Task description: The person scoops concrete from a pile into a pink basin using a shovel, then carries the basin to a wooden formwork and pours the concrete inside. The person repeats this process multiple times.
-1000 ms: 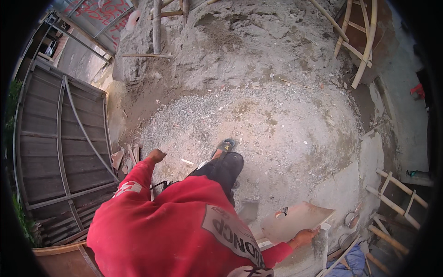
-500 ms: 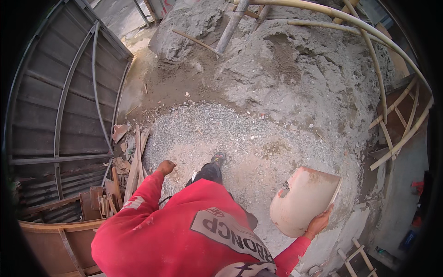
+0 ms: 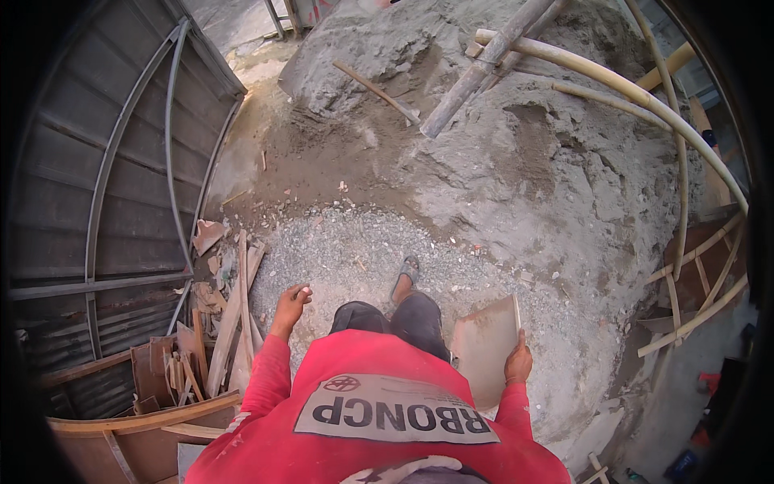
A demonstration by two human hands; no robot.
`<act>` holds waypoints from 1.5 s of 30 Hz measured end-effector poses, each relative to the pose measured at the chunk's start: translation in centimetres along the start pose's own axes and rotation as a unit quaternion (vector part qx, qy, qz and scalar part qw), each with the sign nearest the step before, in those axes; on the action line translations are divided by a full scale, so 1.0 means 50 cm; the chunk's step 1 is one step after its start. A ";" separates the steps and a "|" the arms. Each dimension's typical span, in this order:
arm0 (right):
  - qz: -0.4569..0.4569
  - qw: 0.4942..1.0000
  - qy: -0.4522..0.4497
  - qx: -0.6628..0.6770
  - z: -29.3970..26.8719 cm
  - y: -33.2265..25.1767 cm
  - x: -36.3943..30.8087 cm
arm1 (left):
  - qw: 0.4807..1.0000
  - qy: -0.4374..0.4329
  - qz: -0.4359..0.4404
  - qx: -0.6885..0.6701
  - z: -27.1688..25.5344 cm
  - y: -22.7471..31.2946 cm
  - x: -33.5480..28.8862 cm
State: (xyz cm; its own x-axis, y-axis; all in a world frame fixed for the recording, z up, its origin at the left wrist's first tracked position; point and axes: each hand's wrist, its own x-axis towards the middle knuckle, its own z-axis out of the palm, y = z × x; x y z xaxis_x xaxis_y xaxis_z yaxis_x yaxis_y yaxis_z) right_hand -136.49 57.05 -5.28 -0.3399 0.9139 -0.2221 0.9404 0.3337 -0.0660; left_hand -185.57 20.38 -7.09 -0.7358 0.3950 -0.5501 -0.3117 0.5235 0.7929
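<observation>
My right hand (image 3: 518, 362) grips the straight right edge of a pale beige panel (image 3: 484, 347). It is dusty, and my body hides part of its lower left side. The panel hangs beside my right leg, above the gravel. My left hand (image 3: 291, 306) is held out in front of my left side with its fingers curled in. Something small seems to show at the fingertips, too small to name. Below lies a bed of grey gravel (image 3: 339, 250). My sandalled foot (image 3: 407, 270) is on the gravel's middle.
A large sand heap (image 3: 492, 177) rises ahead, with a wooden-handled tool (image 3: 375, 90) lying on it. Bamboo poles (image 3: 621, 89) cross the upper right. Wooden planks (image 3: 234, 315) and scraps lie at the left, beside a metal gate (image 3: 121, 177).
I have stepped forward over the gravel. The beige panel has turned more upright and come closer to my body. My left hand has its fingers raised more.
</observation>
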 end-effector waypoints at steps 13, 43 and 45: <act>-0.135 0.990 -0.044 0.012 0.407 -0.522 0.407 | 0.999 -0.038 0.037 -0.001 -0.047 0.199 0.693; 0.515 0.565 -0.082 0.640 1.016 -1.454 0.890 | 0.939 -0.229 -0.241 0.088 -0.070 -0.124 1.961; 0.521 0.555 -0.059 0.646 1.107 -1.448 0.922 | 0.955 -0.203 -0.174 0.128 -0.032 -0.154 2.004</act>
State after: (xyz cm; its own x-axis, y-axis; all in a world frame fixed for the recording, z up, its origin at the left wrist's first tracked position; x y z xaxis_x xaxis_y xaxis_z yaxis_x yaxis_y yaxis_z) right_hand -219.47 62.24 -64.59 0.3293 0.4082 -0.8514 -0.1227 -0.8756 -0.4672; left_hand -257.85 54.74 -67.91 -0.3052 0.3965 -0.8658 -0.2988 0.8234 0.4824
